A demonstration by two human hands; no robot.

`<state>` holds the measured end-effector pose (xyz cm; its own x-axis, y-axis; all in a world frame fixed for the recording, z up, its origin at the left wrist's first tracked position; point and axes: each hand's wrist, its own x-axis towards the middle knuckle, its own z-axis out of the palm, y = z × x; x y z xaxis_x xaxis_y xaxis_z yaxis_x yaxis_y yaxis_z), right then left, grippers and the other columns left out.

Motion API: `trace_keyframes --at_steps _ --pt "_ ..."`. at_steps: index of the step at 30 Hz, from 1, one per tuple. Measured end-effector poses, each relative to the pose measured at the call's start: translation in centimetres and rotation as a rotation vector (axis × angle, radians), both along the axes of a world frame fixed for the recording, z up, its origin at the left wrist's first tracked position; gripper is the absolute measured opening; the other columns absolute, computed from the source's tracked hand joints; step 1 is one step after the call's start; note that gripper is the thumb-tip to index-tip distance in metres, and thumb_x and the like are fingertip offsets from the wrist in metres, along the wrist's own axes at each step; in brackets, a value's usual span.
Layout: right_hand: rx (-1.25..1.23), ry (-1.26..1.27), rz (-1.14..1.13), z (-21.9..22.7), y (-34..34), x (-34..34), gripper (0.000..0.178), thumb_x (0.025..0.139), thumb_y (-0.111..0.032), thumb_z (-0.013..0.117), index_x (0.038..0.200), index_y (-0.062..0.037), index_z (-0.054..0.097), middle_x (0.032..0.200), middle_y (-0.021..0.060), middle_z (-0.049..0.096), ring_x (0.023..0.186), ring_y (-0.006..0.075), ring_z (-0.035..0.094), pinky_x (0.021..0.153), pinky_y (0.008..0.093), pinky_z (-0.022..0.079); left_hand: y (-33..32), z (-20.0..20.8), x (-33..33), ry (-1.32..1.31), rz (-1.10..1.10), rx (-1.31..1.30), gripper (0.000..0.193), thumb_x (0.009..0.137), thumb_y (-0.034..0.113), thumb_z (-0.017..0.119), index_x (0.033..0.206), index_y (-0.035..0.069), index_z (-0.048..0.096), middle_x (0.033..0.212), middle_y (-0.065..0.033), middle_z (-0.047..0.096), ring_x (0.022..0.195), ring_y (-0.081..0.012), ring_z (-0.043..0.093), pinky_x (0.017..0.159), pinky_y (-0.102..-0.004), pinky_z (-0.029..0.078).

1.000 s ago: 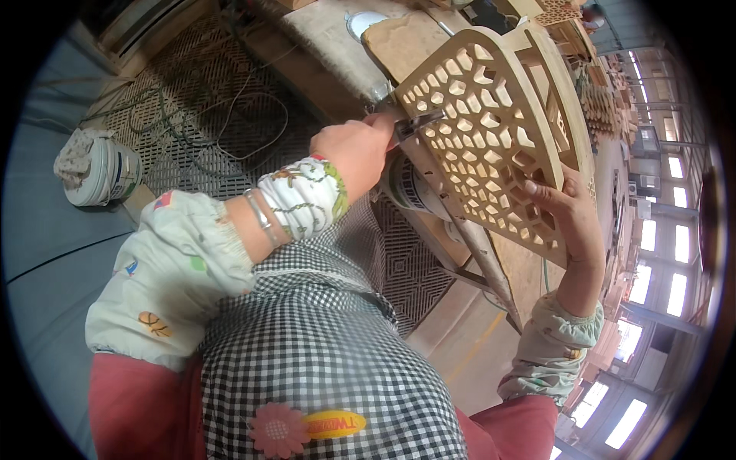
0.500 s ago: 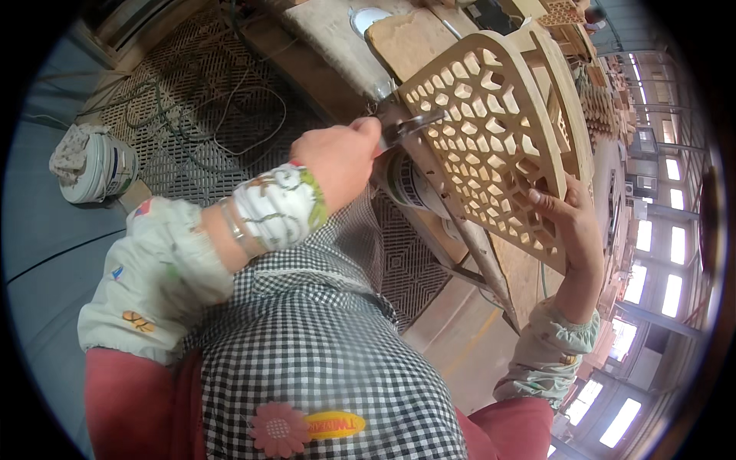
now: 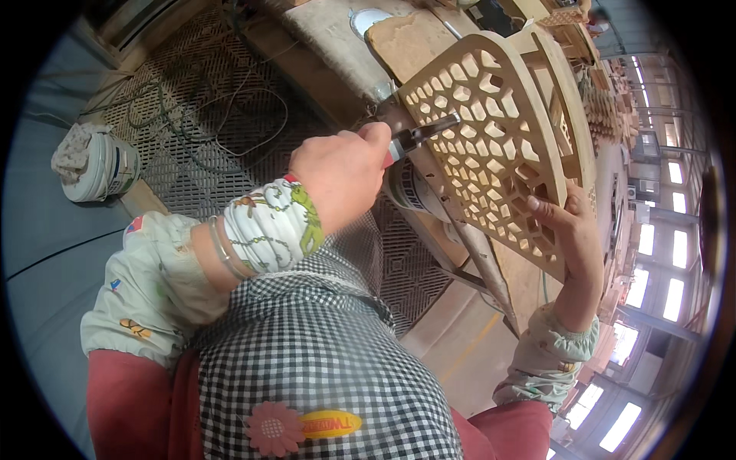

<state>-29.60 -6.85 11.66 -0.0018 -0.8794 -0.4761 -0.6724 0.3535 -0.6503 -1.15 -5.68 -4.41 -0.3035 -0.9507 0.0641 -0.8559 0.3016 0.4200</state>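
Note:
My left hand (image 3: 341,172) is closed round a hand tool (image 3: 422,134) with a red and black handle and a narrow metal blade, which looks like a chisel. The blade tip lies over the small holes near the left edge of a curved wooden lattice panel (image 3: 529,111); whether it touches the wood I cannot tell. This panel is pierced with many irregular cells and stands tilted on the bench. My right hand (image 3: 571,222) grips its lower right edge, thumb on the front face and fingers partly hidden behind. Another wooden part (image 3: 563,84) sits directly behind the panel.
Beneath the panel runs a worn workbench (image 3: 330,38), with a flat board (image 3: 406,42) on it. A white bucket (image 3: 418,184) is partly hidden below the bench. At left, another lidded bucket (image 3: 111,165) holds up a cloth. Cables (image 3: 180,130) cross the patterned floor mat.
The blade has shifted slightly right across the lattice, and my left wrist has turned a little. My right hand keeps its grip, and the panel has hardly moved.

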Motion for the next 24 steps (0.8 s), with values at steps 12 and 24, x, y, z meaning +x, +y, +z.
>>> trace_keyframes --at_steps 12,24 --pt "-0.074 -0.053 0.073 -0.3 0.4 0.8 0.043 0.092 -0.021 0.079 0.126 0.0049 0.068 0.094 0.0014 0.069 0.081 0.0085 0.059 0.072 0.0260 0.048 -0.8 0.3 -1.8 -0.031 0.041 0.015 0.035 0.094 0.025 0.070 0.112 0.000 0.054 0.078 -0.0179 0.072 0.065 -0.0320 0.075 0.055 -0.0422 0.060" --pt "-0.093 -0.106 -0.012 -0.4 0.6 1.0 0.043 0.092 -0.022 0.079 0.126 0.0037 0.068 0.090 0.0004 0.067 0.077 0.0083 0.056 0.070 0.0252 0.046 -1.5 -1.0 -2.1 -0.036 0.056 -0.054 0.032 0.095 0.025 0.069 0.110 0.002 0.053 0.077 -0.0168 0.071 0.065 -0.0330 0.074 0.055 -0.0419 0.060"
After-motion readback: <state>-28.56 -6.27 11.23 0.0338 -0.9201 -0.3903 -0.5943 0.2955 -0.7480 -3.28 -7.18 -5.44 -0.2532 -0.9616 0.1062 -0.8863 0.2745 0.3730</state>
